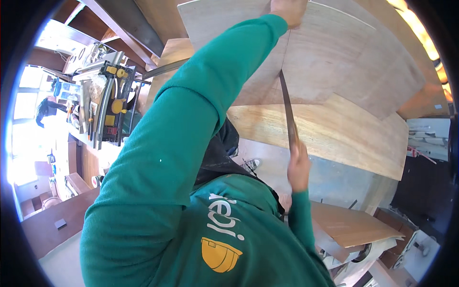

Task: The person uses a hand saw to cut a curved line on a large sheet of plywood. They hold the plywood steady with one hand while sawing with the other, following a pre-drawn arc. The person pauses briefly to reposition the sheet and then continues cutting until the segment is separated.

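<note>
Holding near end of long dark blade (pixel 288 103) in R hand (pixel 299 165), w/ fingers curled tight round it & far tip up at thin dark line (pixel 286 50) on pale wood panel (pixel 344 62). Can't tell finger spread on L hand (pixel 288 10), up by panel's far edge & partly cut off at top of view. Prob. best to align blade w/ line, stroke long & even, avoid twisting, & press panel down w/ L hand, well clear of blade. Watch for flex; prob. needs support both sides of line. Re. materials: smooth, greyish, faintly blotched on panel; yellower & wavy-grained on wood sheet (pixel 334 131) along near side; flat, matte brown on cardboard-like piece (pixel 354 225); soft, fleecy green on sleeve (pixel 167 148).
</note>
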Demonstrator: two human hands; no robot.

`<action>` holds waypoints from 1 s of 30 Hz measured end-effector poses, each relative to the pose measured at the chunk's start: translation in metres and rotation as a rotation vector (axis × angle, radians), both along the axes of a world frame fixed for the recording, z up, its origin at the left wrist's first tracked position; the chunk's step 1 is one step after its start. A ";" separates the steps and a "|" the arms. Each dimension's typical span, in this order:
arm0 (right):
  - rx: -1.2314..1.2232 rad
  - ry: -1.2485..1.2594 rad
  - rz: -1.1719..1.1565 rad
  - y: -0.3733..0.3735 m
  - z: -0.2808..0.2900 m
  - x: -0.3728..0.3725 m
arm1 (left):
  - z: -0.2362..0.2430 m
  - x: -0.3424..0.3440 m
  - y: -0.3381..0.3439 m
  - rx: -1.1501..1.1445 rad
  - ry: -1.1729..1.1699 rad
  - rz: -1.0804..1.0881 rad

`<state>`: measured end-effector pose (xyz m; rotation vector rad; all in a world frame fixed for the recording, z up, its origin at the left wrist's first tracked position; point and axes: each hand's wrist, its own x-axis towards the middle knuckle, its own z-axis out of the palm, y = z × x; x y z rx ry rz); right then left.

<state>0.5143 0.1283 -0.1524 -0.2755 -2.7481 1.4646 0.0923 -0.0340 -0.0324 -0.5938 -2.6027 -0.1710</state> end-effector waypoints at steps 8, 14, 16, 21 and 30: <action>0.051 0.043 -0.002 0.008 -0.024 0.023 | -0.046 -0.025 0.010 -0.031 0.467 0.108; 0.016 0.040 -0.010 -0.032 -0.044 -0.124 | -0.037 -0.037 0.009 0.018 0.434 0.025; -0.014 0.086 0.031 -0.025 -0.033 -0.096 | -0.044 -0.039 0.000 0.019 0.341 0.035; -0.024 -0.179 -0.017 0.015 0.026 0.079 | -0.053 -0.038 -0.002 0.029 0.319 0.057; 0.031 0.064 -0.020 -0.025 -0.059 -0.090 | -0.022 -0.017 0.013 -0.034 0.203 0.074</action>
